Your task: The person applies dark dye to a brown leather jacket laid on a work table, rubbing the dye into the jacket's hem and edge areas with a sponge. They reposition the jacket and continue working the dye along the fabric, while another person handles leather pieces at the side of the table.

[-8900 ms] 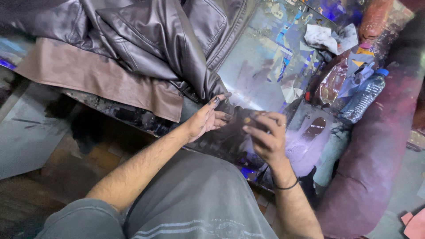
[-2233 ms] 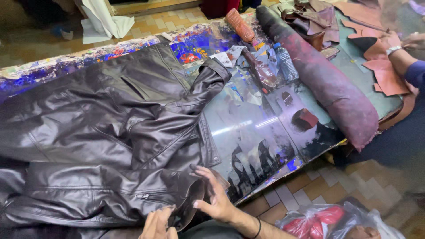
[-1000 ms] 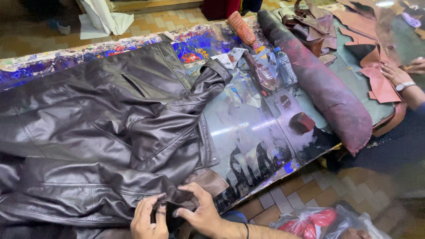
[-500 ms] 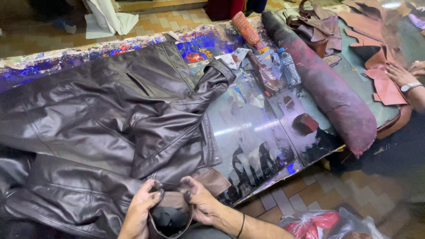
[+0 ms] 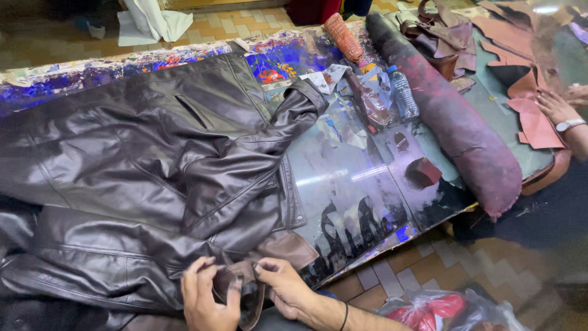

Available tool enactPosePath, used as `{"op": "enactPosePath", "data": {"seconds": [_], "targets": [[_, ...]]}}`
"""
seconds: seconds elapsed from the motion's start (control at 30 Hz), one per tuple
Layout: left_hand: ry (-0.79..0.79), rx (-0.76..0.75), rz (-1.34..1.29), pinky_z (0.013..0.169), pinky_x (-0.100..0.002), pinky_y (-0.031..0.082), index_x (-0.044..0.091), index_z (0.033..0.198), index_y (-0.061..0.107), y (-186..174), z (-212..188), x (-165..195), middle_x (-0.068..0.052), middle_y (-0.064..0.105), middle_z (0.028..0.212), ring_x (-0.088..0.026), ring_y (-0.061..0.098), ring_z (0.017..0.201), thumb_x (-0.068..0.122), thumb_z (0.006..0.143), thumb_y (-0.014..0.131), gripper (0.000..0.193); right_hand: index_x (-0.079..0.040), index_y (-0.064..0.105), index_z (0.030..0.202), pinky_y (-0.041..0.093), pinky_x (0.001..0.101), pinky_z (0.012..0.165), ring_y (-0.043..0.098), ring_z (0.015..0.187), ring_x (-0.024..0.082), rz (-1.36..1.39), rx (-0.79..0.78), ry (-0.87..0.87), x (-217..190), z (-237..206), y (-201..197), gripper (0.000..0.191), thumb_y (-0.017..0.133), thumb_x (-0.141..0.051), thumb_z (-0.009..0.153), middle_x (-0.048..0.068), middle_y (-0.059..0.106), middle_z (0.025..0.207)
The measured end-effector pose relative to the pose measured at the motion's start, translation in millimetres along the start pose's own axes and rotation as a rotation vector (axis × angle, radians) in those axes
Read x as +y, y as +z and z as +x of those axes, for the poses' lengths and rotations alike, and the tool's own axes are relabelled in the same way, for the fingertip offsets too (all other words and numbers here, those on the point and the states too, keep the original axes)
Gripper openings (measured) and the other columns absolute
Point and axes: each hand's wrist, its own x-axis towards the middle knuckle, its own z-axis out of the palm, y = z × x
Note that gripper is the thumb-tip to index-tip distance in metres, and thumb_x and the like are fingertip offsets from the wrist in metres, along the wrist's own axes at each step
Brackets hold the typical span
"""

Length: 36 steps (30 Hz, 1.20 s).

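Paint-smeared glass covered the worktable point(image 5: 361, 184), which stood on a tiled floor. Across its left half lay a dark brown leather jacket point(image 5: 153, 178), spread flat with one sleeve folded over the front. At the near edge, the left hand point(image 5: 205, 300) and the right hand point(image 5: 288, 288) both pinched a small leather flap point(image 5: 245, 288) at the jacket's lower corner, fingers curled closed on it from either side. A long maroon roll point(image 5: 459, 122) lay farther right on the table, with a plastic bottle point(image 5: 404, 95) just beside it and a small dark red block point(image 5: 424, 171) near its lower end. At the far right, another person's hand point(image 5: 554, 107), wearing a wristwatch, rested on reddish leather pieces point(image 5: 533, 122).
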Motion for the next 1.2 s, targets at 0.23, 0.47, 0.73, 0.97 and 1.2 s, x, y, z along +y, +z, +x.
{"op": "enactPosePath", "data": {"seconds": [0.23,0.47,0.73,0.97,1.2], "targets": [[0.150,0.137,0.122,0.087,-0.047,0.048,0.013,0.102,0.066,9,-48,-42,-0.019,0.063,0.112,-0.036,0.060,0.099,0.037,0.065,0.078,0.045,0.001,0.069,0.101,0.057,0.0294,0.080,0.068,0.086,0.012,0.058,0.017,-0.004,1,3,1,0.014,0.066,-0.013,0.102,0.005,0.072,0.093],[-0.213,-0.267,0.097,0.083,-0.042,0.053,0.014,0.129,0.066,-12,-70,-95,-0.022,0.059,0.113,-0.035,0.065,0.094,0.023,0.068,0.083,0.065,-0.002,0.065,0.106,0.061,0.0364,0.086,0.073,0.091,0.018,0.161,-0.040,0.162,-4,3,11,0.012,0.062,-0.014,0.102,0.007,0.074,0.101],[-0.216,-0.075,-0.149,0.094,-0.033,0.053,0.013,0.139,0.062,9,-92,-105,-0.021,0.062,0.114,-0.028,0.068,0.098,0.004,0.086,0.062,0.054,-0.002,0.066,0.122,0.057,0.0385,0.100,0.072,0.105,0.020,0.344,-0.059,0.168,-15,6,31,0.021,0.059,-0.012,0.105,0.009,0.074,0.116],[-0.384,0.277,-1.043,0.117,-0.045,0.047,-0.003,0.131,0.064,34,-93,-112,-0.023,0.066,0.127,-0.029,0.065,0.116,-0.001,0.107,0.060,0.024,-0.001,0.062,0.128,0.054,0.0429,0.106,0.071,0.112,0.024,0.516,-0.199,0.258,-13,18,30,0.027,0.058,-0.015,0.105,0.011,0.073,0.122],[-0.663,0.218,-1.386,0.110,-0.049,0.051,0.002,0.147,0.047,25,-79,-109,-0.022,0.057,0.141,-0.032,0.061,0.129,0.017,0.097,0.067,0.056,-0.003,0.063,0.130,0.051,0.0436,0.112,0.068,0.119,0.024,0.550,-0.245,0.146,-13,13,24,0.032,0.060,-0.020,0.102,0.011,0.071,0.126]]}}
